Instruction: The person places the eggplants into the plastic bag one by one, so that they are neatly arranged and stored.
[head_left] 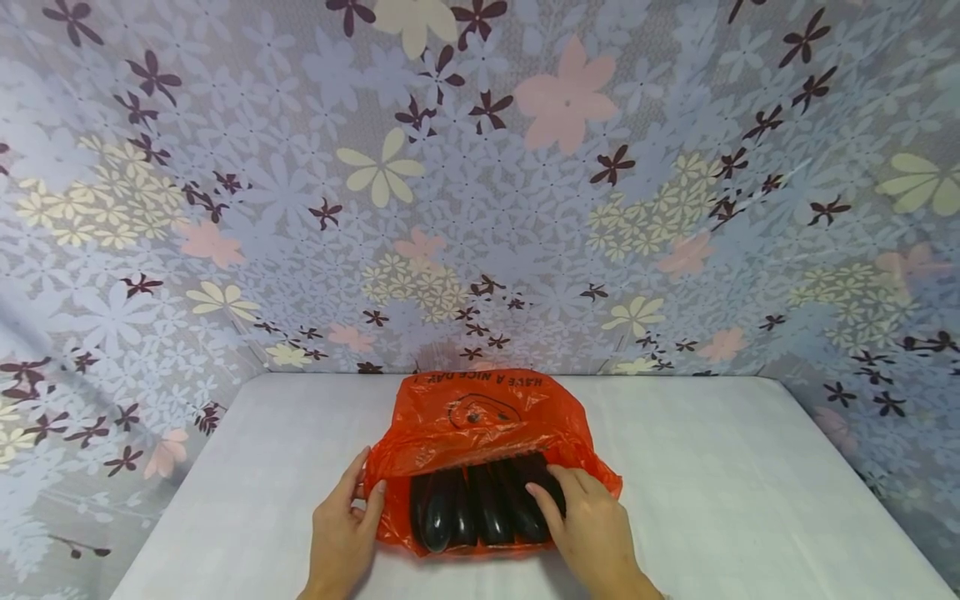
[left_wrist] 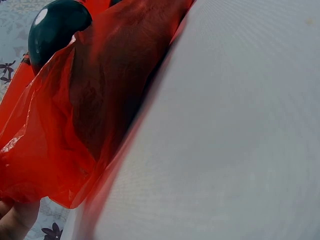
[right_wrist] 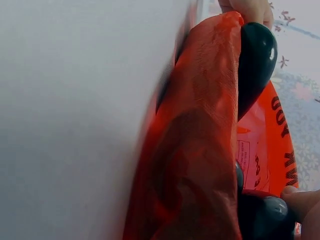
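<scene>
A red plastic bag (head_left: 480, 417) lies with its mouth toward me, printed with a face and lettering. Several dark, glossy eggplants (head_left: 495, 508) sit side by side inside, rounded ends at the opening. My left hand (head_left: 345, 529) holds the bag's left edge between thumb and fingers. On the other side, my right hand (head_left: 592, 529) reaches into the mouth, thumb and fingers around the rightmost eggplant (right_wrist: 265, 215). In the left wrist view, one eggplant (left_wrist: 57, 32) shows above the bag's rim, while thin red plastic (left_wrist: 115, 65) covers the others.
Under the bag is a table with a white cover (head_left: 720, 467). A flower-patterned cloth (head_left: 480, 208) hangs behind the table and along both sides, close to its back edge.
</scene>
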